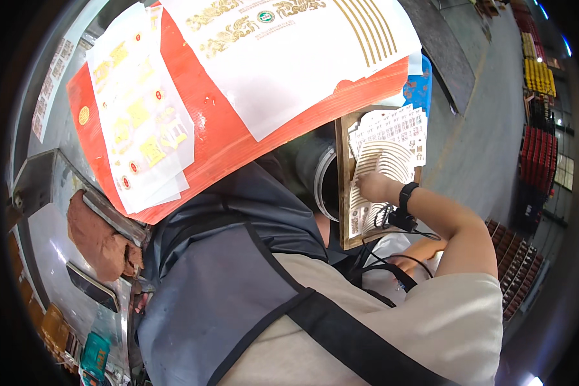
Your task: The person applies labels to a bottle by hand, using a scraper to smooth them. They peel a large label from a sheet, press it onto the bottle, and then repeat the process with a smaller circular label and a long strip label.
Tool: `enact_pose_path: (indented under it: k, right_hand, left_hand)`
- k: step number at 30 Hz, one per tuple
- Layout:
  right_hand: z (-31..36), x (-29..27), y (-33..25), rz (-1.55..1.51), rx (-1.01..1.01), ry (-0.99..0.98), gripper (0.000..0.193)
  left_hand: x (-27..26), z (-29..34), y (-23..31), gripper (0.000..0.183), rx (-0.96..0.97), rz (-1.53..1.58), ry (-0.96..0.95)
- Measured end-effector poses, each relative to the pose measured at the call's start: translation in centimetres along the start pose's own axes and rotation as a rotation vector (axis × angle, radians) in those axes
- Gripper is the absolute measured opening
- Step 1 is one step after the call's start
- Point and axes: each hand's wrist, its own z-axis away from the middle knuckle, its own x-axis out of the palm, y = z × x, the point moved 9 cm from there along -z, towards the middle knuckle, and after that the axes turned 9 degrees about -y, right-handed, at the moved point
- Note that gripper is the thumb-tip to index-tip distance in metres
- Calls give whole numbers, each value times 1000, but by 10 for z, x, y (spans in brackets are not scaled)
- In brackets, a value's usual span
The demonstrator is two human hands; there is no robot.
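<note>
Right hand (374,188): curled over printed sheets (392,156); whether I gripped one, I could not tell.
Wooden tray (344,212): held these sheets.
Red board (206,103): lay before me.

Head-worn fisheye; faces down; close above grey apron (219,309).

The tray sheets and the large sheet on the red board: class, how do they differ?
The tray sheets overlap in a pile; the large sheet lies spread on the red board. The right hand touches the tray sheets; none shows on the large sheet. The tray sheets look smaller than the large sheet. Both are white with gold stripes.
</note>
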Motion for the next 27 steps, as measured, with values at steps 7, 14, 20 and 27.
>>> enact_pose_path:
  k: [7,14,20,27]
  right_hand:
    - [-13,-4,12,-258,232,-232,33]
    - [-4,3,32,-286,251,-100,36]
    - [-10,-14,21,-255,220,-68,29]
    - [1,-14,-12,91,6,-158,19]
  left_hand:
    - [8,0,2,54,-23,-34,-26]
    - [16,0,1,55,-45,-61,-58]
    - [25,-2,2,56,-64,-86,-85]
    - [35,-5,5,57,-92,-122,-119]
